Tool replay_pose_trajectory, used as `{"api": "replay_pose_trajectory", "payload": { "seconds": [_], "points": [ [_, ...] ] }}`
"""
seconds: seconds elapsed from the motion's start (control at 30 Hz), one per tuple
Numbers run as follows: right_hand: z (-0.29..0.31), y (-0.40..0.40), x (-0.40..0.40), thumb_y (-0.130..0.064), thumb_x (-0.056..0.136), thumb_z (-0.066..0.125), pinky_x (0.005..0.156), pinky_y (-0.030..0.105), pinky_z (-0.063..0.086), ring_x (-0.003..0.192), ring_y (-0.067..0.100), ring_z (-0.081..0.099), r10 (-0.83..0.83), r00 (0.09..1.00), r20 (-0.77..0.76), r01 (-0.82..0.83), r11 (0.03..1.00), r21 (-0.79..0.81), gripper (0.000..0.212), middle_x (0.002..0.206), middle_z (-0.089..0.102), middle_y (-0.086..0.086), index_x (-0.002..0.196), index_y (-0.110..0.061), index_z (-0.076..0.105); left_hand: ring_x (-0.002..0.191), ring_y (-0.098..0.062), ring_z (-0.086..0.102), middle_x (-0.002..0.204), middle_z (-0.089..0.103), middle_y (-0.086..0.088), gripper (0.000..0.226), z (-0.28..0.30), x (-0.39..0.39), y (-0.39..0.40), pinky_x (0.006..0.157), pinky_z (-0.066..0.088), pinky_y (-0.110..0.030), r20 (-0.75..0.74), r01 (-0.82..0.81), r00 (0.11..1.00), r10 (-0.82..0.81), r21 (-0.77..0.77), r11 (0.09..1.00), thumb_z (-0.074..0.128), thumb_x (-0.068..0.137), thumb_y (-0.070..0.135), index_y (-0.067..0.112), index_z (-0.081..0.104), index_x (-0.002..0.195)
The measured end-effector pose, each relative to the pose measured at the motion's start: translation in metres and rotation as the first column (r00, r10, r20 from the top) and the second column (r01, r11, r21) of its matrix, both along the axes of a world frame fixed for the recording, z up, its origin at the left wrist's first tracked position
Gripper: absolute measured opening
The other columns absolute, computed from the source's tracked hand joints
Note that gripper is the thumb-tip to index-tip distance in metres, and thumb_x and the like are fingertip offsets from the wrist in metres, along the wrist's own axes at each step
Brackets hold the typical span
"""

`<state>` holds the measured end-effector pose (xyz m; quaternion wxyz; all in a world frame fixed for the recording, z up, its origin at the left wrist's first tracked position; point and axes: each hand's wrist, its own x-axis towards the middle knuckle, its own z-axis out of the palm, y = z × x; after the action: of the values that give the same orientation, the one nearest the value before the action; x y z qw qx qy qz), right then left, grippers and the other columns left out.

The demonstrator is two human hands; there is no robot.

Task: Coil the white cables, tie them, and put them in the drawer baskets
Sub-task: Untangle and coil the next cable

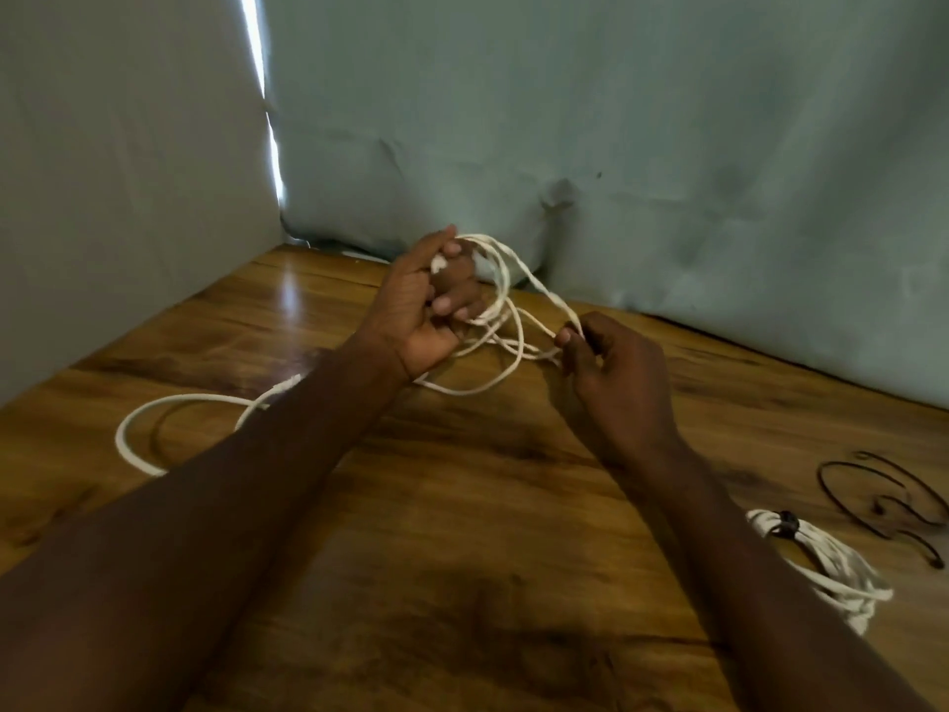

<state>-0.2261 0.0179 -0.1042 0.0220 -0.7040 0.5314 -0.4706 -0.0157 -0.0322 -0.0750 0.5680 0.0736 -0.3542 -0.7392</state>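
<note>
Left hand [429, 300]: it is seen in the middle of the frame, held up, with the fingers curled round several loops of the white cable [506, 321].
Right hand [611, 370]: it is seen just right of the middle, and one strand of the same cable is pinched between thumb and fingertips.
White cable: loose loops are hung between the two hands above the tabletop [462, 506]; a long loop is laid on the wood at the left of the frame, partly hidden by the left arm.
Tied bundle [821, 562]: a coiled white cable is laid at the lower right, and a dark tie [784, 524] is wrapped round it.
Black ties [888, 501]: thin dark loops are laid at the right edge, near the bundle but apart from it.
Back of frame: pale cloth [616, 120] is hung behind the tabletop.
</note>
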Motion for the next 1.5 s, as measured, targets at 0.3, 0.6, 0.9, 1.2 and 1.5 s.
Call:
{"api": "replay_pose_trajectory", "payload": {
  "seconds": [0.3, 0.6, 0.9, 1.2, 1.5],
  "points": [
    [-0.004, 0.010, 0.010, -0.027, 0.104, 0.061, 0.075, 0.036, 0.059, 0.086, 0.001, 0.069, 0.192, 0.981, 0.022, -0.193, 0.976, 0.101, 0.021, 0.097, 0.075, -0.020, 0.115, -0.037, 0.075, 0.071, -0.027, 0.077, 0.070, 0.072, -0.009, 0.055, 0.003, 0.014, -0.009, 0.060, 0.061, -0.027, -0.239, -0.279, 0.915, 0.326, 0.208, 0.937, 0.038, 0.109, 0.020, 0.006, 0.067, 0.064],
    [0.005, 0.009, 0.012, -0.012, 0.109, 0.050, 0.075, 0.040, 0.055, 0.089, 0.010, 0.068, 0.269, 0.947, 0.175, -0.254, 0.962, -0.105, 0.021, 0.096, 0.071, -0.009, 0.117, -0.020, 0.067, 0.063, -0.031, 0.074, 0.066, 0.072, -0.020, 0.047, -0.007, -0.020, -0.001, 0.055, 0.059, -0.028, 0.413, -0.607, 0.699, 0.584, -0.087, 0.790, 0.028, 0.112, 0.041, 0.007, 0.051, 0.089],
    [0.008, 0.004, 0.003, -0.027, 0.111, 0.047, 0.076, 0.048, 0.062, 0.097, 0.015, 0.073, 0.164, 0.882, 0.443, -0.092, 0.979, -0.181, 0.023, 0.099, 0.073, 0.001, 0.122, -0.027, 0.068, 0.068, -0.010, 0.066, 0.064, 0.066, 0.008, 0.039, -0.033, -0.034, -0.004, 0.070, 0.049, -0.029, 0.591, -0.317, -0.056, 0.805, -0.775, 0.547, 0.036, 0.111, 0.040, 0.018, 0.055, 0.085],
    [0.008, -0.005, -0.002, -0.037, 0.110, 0.050, 0.045, 0.027, 0.040, 0.048, 0.018, 0.045, 0.192, 0.575, 0.795, -0.117, 0.981, -0.153, 0.028, 0.060, 0.050, 0.005, 0.117, -0.018, 0.070, 0.082, -0.035, 0.066, 0.085, 0.070, -0.012, 0.046, -0.041, -0.028, -0.016, 0.070, 0.048, -0.044, 0.457, -0.030, -0.305, 0.836, -0.881, 0.471, 0.033, 0.109, 0.048, 0.011, 0.058, 0.100],
    [0.010, -0.010, -0.013, -0.026, 0.103, 0.065, 0.049, 0.025, 0.035, 0.055, 0.008, 0.043, 0.074, 0.444, 0.893, 0.071, 0.990, -0.118, 0.025, 0.065, 0.053, 0.000, 0.112, -0.005, 0.075, 0.089, -0.032, 0.064, 0.085, 0.061, -0.005, 0.035, -0.029, -0.005, -0.012, 0.067, 0.029, -0.033, 0.348, -0.055, -0.449, 0.823, -0.930, 0.363, 0.035, 0.109, 0.046, 0.022, 0.049, 0.090]
  ]
}}
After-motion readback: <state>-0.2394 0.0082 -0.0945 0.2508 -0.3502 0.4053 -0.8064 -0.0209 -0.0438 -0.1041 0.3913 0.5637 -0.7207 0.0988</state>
